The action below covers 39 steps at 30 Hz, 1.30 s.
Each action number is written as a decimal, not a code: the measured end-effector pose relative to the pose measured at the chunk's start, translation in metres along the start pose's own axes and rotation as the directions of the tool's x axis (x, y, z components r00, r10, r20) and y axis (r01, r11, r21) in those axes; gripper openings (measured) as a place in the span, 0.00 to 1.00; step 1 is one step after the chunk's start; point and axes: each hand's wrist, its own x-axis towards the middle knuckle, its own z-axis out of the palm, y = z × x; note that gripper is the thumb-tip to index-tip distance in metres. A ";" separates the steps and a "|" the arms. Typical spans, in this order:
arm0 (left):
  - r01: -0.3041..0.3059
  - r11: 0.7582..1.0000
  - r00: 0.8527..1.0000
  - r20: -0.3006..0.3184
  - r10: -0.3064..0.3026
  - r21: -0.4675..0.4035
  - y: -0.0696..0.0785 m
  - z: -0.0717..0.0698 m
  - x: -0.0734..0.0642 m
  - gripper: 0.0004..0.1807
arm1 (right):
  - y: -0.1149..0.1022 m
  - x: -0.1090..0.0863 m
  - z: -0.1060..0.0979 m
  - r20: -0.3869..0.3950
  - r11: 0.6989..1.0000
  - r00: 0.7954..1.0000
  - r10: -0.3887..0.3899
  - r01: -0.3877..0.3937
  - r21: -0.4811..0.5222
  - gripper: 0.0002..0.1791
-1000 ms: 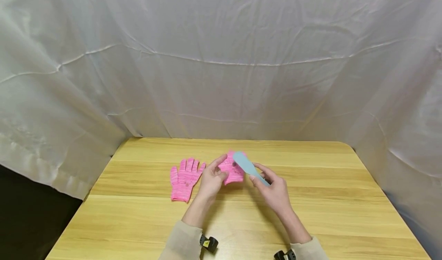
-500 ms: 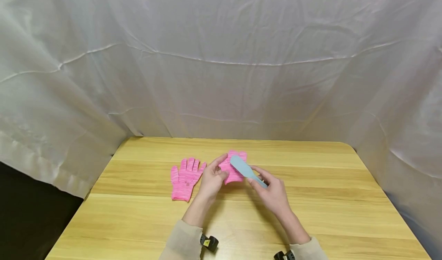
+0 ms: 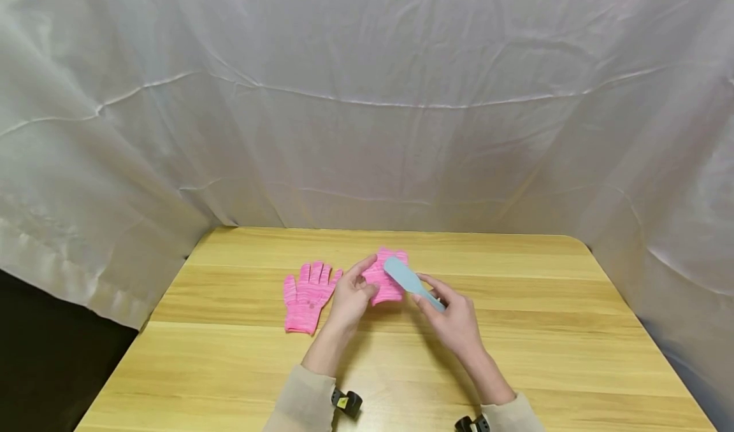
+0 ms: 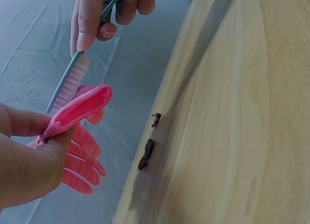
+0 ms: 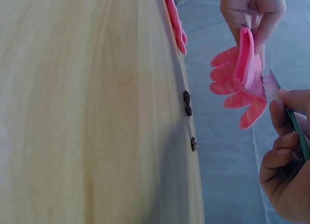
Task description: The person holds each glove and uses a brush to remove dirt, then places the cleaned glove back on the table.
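My left hand (image 3: 351,298) pinches a pink knitted glove (image 4: 77,112) between thumb and fingers, holding it up with the cuff opening towards me and its fingers pointing away. In my right hand (image 3: 453,317) is a light-blue brush (image 3: 403,274), gripped by its handle. Its pale bristles (image 4: 72,81) face the glove and meet its side in the right wrist view (image 5: 270,86). A second pink glove (image 3: 309,298) lies flat on the table, left of my left hand, with a small dark spot on it.
Two small dark brown twisted pieces, one longer (image 4: 146,155) and one shorter (image 4: 156,119), lie on the wooden table (image 3: 545,343) near its far edge in the wrist views. A grey-white curtain (image 3: 367,132) hangs behind and at both sides.
The brush has shifted slightly left and down over the held glove, covering a dark spot that showed there a second ago. The left hand has barely moved; the flat glove stays put.
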 end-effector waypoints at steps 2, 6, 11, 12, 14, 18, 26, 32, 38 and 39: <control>-0.006 1.000 1.000 -0.003 0.006 0.006 0.000 0.000 0.000 0.34 | 0.000 0.000 -0.001 -0.007 1.000 1.000 0.001 -0.001 -0.006 0.21; -0.011 1.000 1.000 -0.005 0.011 0.011 0.000 0.000 0.000 0.34 | 0.001 0.001 -0.001 -0.014 1.000 1.000 0.005 -0.005 -0.011 0.22; 0.009 1.000 1.000 -0.004 -0.009 -0.001 -0.001 0.000 0.000 0.34 | 0.001 0.001 -0.002 -0.006 1.000 1.000 0.012 -0.012 0.009 0.22; 0.009 1.000 1.000 -0.001 -0.009 -0.003 0.000 0.000 0.000 0.34 | 0.001 0.001 -0.002 -0.003 1.000 1.000 0.013 -0.012 0.018 0.22; 0.006 1.000 1.000 0.003 -0.006 -0.003 0.000 0.001 0.000 0.34 | 0.000 0.001 -0.002 0.005 0.999 1.000 0.019 -0.019 0.051 0.22; -0.007 1.000 1.000 0.011 0.007 -0.003 0.000 0.001 0.000 0.34 | -0.005 0.001 -0.003 0.015 0.989 0.999 0.035 -0.037 0.142 0.22; -0.015 1.000 1.000 0.026 0.015 0.005 -0.002 0.002 -0.001 0.34 | -0.007 -0.001 -0.001 0.036 0.982 0.999 0.039 -0.045 0.185 0.21; -0.006 1.000 1.000 0.013 0.006 -0.002 -0.002 0.003 -0.001 0.34 | -0.003 -0.002 0.000 0.070 0.984 0.995 0.070 -0.080 0.160 0.22; -0.008 1.000 1.000 0.014 0.008 -0.006 -0.003 0.003 -0.001 0.35 | -0.001 0.000 -0.001 0.060 0.985 0.993 0.104 -0.111 0.130 0.22; -0.007 1.000 1.000 0.013 0.007 -0.006 -0.003 0.003 -0.001 0.35 | -0.001 0.000 -0.001 0.058 0.985 0.992 0.109 -0.115 0.126 0.22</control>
